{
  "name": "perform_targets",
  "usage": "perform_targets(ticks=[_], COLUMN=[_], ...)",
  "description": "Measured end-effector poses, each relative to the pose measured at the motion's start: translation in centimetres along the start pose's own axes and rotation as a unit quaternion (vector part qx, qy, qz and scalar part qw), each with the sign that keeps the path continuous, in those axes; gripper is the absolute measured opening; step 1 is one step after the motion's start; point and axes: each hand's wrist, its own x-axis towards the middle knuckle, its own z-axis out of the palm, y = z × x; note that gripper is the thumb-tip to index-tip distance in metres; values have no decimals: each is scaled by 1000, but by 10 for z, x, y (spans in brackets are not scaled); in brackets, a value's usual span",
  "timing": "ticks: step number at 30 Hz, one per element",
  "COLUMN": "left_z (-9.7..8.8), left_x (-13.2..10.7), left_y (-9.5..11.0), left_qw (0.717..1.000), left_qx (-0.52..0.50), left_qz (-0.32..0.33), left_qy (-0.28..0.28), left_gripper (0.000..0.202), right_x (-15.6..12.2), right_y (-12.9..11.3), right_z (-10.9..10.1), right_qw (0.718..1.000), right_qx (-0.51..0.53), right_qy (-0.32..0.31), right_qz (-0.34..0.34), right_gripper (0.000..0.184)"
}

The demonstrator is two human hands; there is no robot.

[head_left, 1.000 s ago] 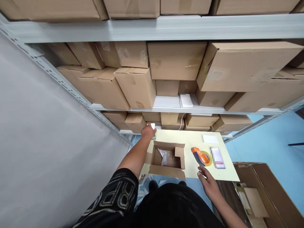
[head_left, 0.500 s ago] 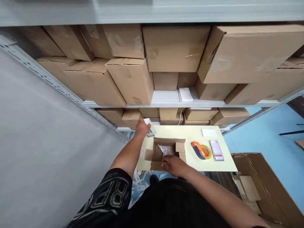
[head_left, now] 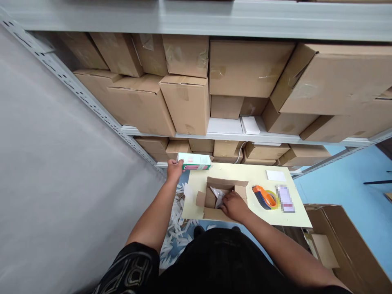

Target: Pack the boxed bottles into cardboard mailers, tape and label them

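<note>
Our left fingers (head_left: pixel 180 163) pinch a printed carton (head_left: pixel 196 160) at the cardboard box's (head_left: pixel 214 214) eleven o'clock; our right fingers (head_left: pixel 227 200) (pinching? can't tell) sit inside.

Brown cartons (head_left: pixel 251 67) crowd the grey metal rack (head_left: pixel 263 16), where a small white box (head_left: pixel 251 126) lies under a larger load and a white cable (head_left: pixel 240 150) curves below. On the pale yellow table (head_left: pixel 298 216) rest an orange and blue tape dispenser (head_left: pixel 260 195), a white card (head_left: pixel 276 175) and a slim item (head_left: pixel 285 199) (pixelated, so unreadable). White scraps (head_left: pixel 174 218) litter the blue floor (head_left: pixel 352 175) beside the grey wall (head_left: pixel 61 163).
</note>
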Motion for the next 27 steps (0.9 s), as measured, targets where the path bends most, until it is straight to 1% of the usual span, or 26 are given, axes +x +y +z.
perform_targets(ticks=[2,4,7,9,12,15,19,23,25,27], left_z=[-10,-25,-42,-43,-31,-12,9,28,39,51], left_x=[-12,-29,-66,-93,-128,-150,-166,-180,-187,-191], left_y=[-3,-3,-3,-7,-19,-31,-42,-48,-54,-61], left_qw=[996,983,973,971,973,979,986,981,977,976], left_qx=[-94,-177,-202,-191,-152,-104,-21,61,80,69], left_qz=[-1,-6,-19,-27,-34,-27,-3,7,4,-13], left_qy=[-11,-45,-109,-144,-171,-172,-168,-182,-196,-204], left_gripper=[35,35,39,42,47,48,44,42,43,44], right_x=[-2,-6,-16,-26,-45,-66,-88,-97,-98,-99], right_y=[2,6,16,24,39,55,74,82,83,85], right_z=[1,0,-5,-10,-13,-6,13,27,30,32], right_qw=[1000,999,997,996,992,986,972,957,951,947], right_qx=[-26,-51,-69,-73,-71,-50,-1,44,56,61], right_qy=[2,1,19,47,96,157,233,284,300,310], right_qz=[1,-4,-19,-32,-45,-39,-40,-44,-47,-48], right_gripper=[31,30,26,23,20,14,14,20,23,24])
